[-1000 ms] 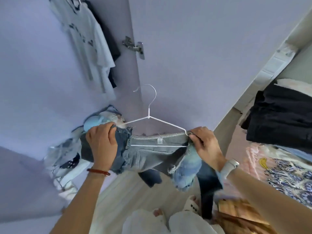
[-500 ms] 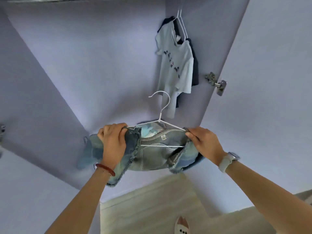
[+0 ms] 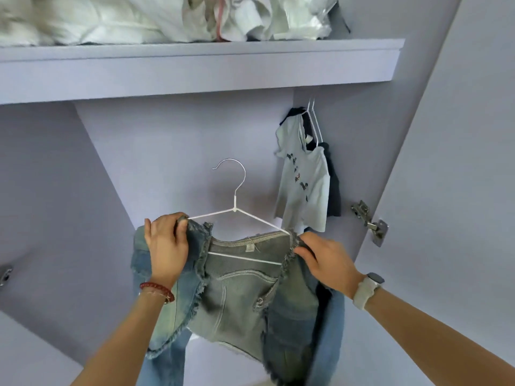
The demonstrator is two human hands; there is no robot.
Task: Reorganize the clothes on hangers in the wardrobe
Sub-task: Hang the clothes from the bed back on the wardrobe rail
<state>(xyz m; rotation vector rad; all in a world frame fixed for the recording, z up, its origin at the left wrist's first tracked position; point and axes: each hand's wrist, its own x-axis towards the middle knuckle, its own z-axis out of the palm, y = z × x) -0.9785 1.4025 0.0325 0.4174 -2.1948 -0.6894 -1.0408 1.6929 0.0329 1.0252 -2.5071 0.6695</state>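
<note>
The left hand point(image 3: 167, 252) gripped the left shoulder of a white wire hanger point(image 3: 235, 210), its fingers curled over the frayed denim there, thumb along the outer side. The right hand point(image 3: 327, 263) pinched the denim at the hanger's right end, fingers bent over the fabric edge. A denim garment point(image 3: 239, 299) hung from the hanger between the two hands, its waistband draped over the lower bar, frayed hems and darker blue parts trailing below. The hanger was held in the air in front of the wardrobe's open compartment, tilted a little down to the right, its hook point(image 3: 232, 169) free and touching nothing.

Against the wardrobe's right inner wall, a white printed T-shirt point(image 3: 305, 188) hung on a white hanger, with a dark garment point(image 3: 333, 185) behind it. Above ran a lilac shelf point(image 3: 195, 65) carrying crumpled white fabric point(image 3: 125, 18). A metal hinge point(image 3: 370, 222) sat on the door at right. The left wrist wore a red bracelet point(image 3: 156, 289), the right a pale watch point(image 3: 367, 288).
</note>
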